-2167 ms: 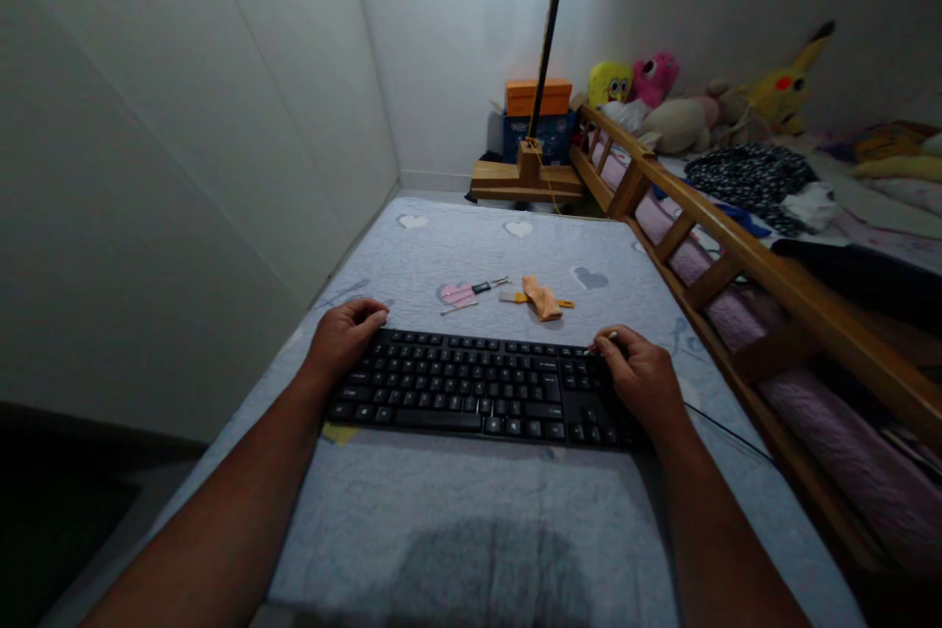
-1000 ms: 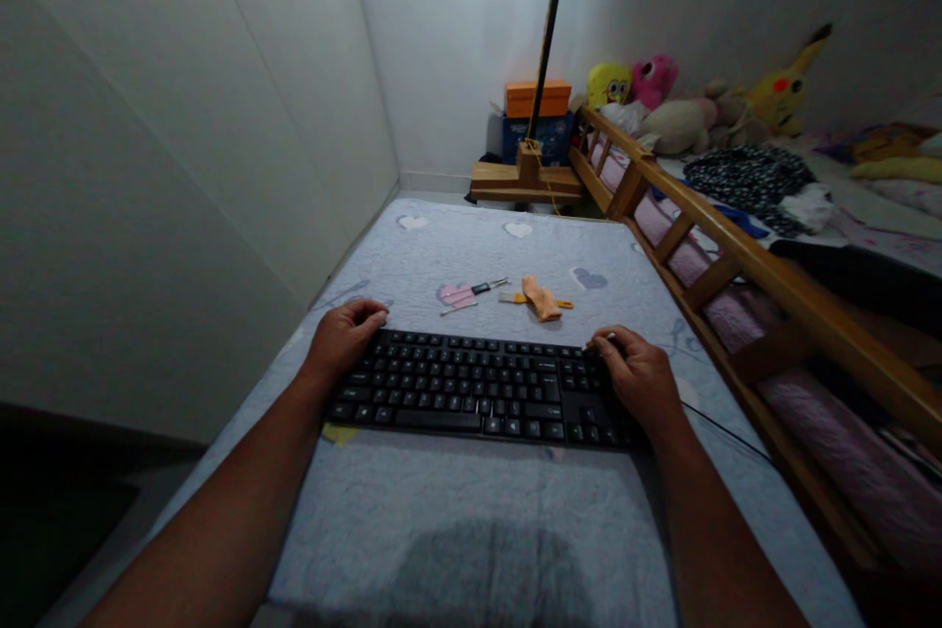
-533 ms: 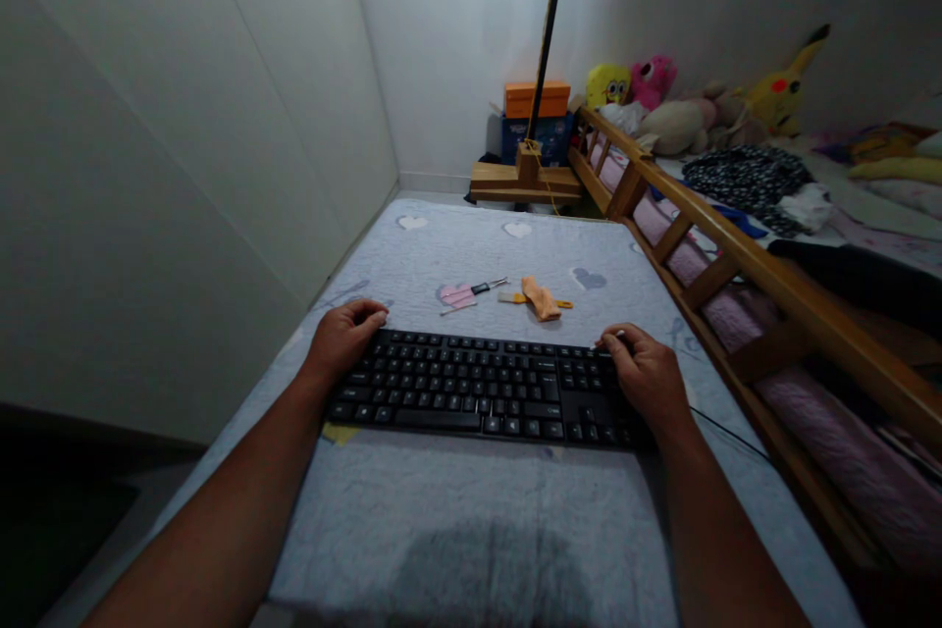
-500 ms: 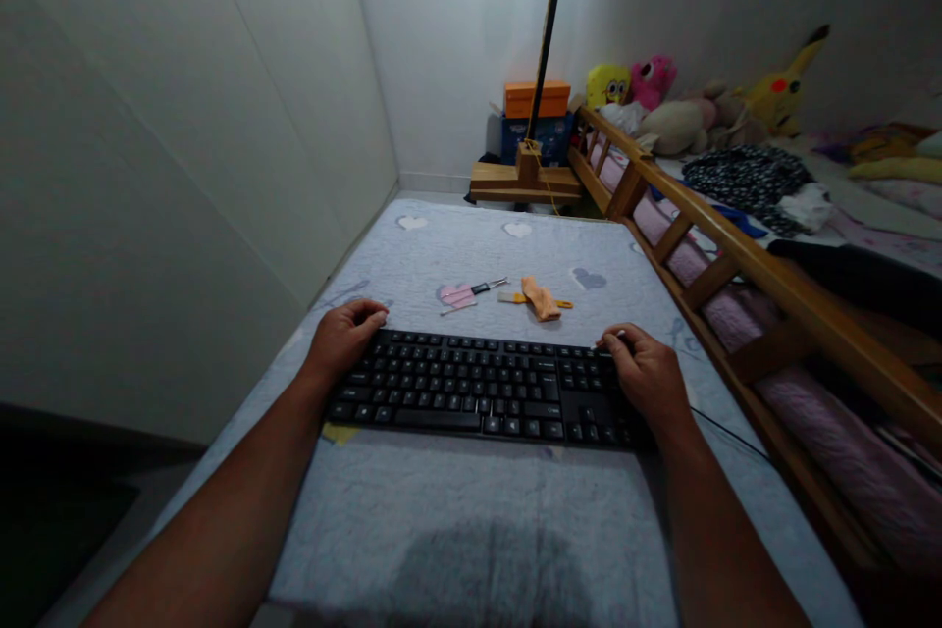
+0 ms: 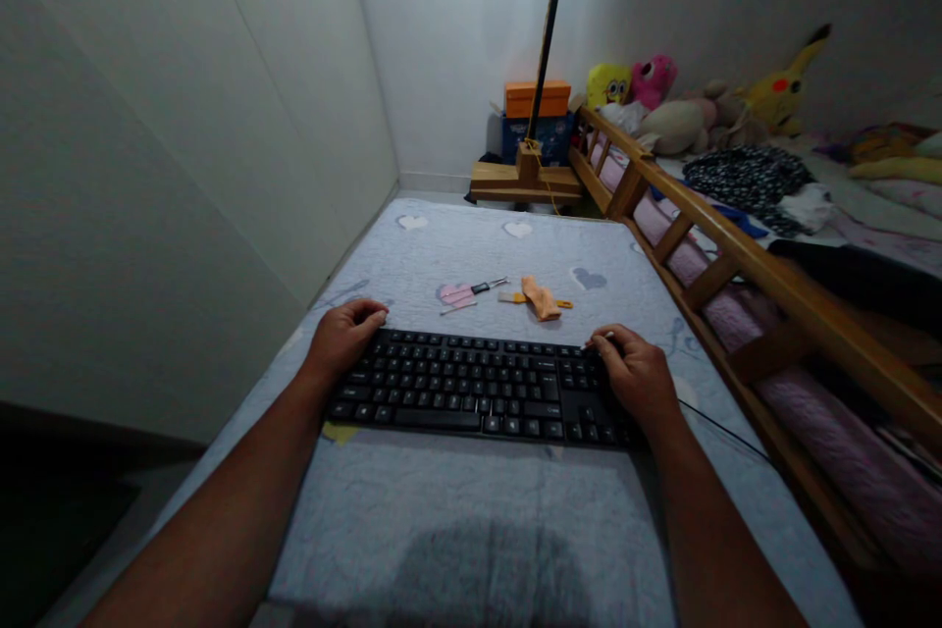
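A black full-size keyboard [image 5: 448, 383] lies flat in front of me. My left hand [image 5: 345, 339] is closed at its far left corner, thumb and fingers together against the edge. Over the number pad, my right hand [image 5: 633, 368] pinches a thin white cotton swab [image 5: 589, 346], with its tip at the keyboard's top edge. Behind the keyboard lie another cotton swab [image 5: 458, 308], a slim tool with a black grip and wire-like metal ends [image 5: 480, 288], and an orange cloth [image 5: 541, 299] folded across a yellow-handled brush [image 5: 511, 297].
A pale quilted cover with heart prints [image 5: 471, 500] lies under everything. The keyboard's cable [image 5: 725, 430] runs off to the right, towards a wooden bed rail [image 5: 736, 245]. White cabinet doors [image 5: 221, 118] stand at left. A stand on a wooden base [image 5: 526, 179] is at the back.
My right hand has shifted slightly left along the keyboard's top edge with the cotton swab. My left hand and the things behind the keyboard have stayed put.
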{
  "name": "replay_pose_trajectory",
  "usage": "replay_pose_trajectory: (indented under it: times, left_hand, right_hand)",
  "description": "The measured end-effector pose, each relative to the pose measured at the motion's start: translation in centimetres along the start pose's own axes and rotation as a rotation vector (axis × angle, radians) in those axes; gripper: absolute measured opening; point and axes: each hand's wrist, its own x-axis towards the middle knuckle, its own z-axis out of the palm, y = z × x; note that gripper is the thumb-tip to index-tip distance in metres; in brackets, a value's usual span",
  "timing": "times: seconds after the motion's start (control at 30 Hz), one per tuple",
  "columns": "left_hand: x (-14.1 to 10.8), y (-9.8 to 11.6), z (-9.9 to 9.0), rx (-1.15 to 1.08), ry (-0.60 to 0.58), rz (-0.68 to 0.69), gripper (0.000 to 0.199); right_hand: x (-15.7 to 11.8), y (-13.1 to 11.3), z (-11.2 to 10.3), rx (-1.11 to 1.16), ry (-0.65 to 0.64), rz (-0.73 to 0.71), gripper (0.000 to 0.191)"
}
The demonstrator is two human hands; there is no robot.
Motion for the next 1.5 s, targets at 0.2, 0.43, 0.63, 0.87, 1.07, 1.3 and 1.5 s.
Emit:
replay_pose_trajectory:
  times: [0.2,0.43,0.63,0.87,1.07,1.3,1.5]
  left_hand:
    - [0.0,-0.1,0.0,0.003,0.008,-0.008,0.035]
    - [0.1,-0.3,0.0,-0.012,0.004,-0.004,0.034]
    - [0.1,-0.3,0.0,-0.002,0.01,-0.004,0.033]
    - [0.1,-0.2,0.0,-0.021,0.016,-0.017,0.033]
    - [0.0,-0.2,0.1,-0.014,0.011,-0.021,0.034]
    - [0.1,-0.3,0.0,-0.006,0.008,-0.013,0.034]
    - [0.1,-0.6,0.0,-0.004,0.004,0.006,0.033]
  right_hand:
    - [0.0,0.0,-0.4,-0.014,0.009,0.017,0.026]
    - [0.2,0.3,-0.9,-0.044,0.02,0.062,0.028]
    - [0.3,0.2,-1.1,-0.088,0.013,0.06,0.029]
    - [0.2,0.1,-1.3,-0.093,-0.015,0.055,0.028]
    - [0.0,0.0,-1.3,-0.077,-0.012,0.059,0.028]
    - [0.1,0.2,-1.1,-0.053,0.033,0.055,0.027]
    - [0.1,0.2,-0.7,-0.038,0.066,0.046,0.026]
